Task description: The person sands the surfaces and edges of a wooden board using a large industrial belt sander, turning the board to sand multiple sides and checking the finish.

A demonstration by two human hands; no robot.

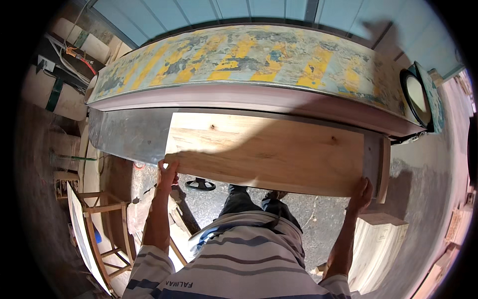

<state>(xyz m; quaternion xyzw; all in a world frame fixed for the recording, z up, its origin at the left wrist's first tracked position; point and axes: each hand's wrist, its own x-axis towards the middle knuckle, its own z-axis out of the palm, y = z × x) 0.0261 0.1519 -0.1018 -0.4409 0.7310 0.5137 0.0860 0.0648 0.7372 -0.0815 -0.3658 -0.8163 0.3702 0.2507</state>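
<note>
Board [269,149] was lying broad face up, on or just over the grey metal surface [129,132], long edge just beside the pink belt [239,97]; couldn't tell if they touched. Wood strip [384,172] stood past its right end, slightly apart. Left hand [169,172] had hold of the near-left corner, right hand [362,194] was curled on the near-right one; fingers underneath weren't visible.

Handling, my read: stiff, medium weight, fairly tough, long enough to want both hands. Face looked smooth, so likely to slide easily on the metal; corners and edges probably the parts that would chip. Two knots showed, no obvious crack. Best hold: near corners, as taken, weight shared, fingers clear of the belt side. Handwheel [200,185] showed below, near the left hand.
</note>
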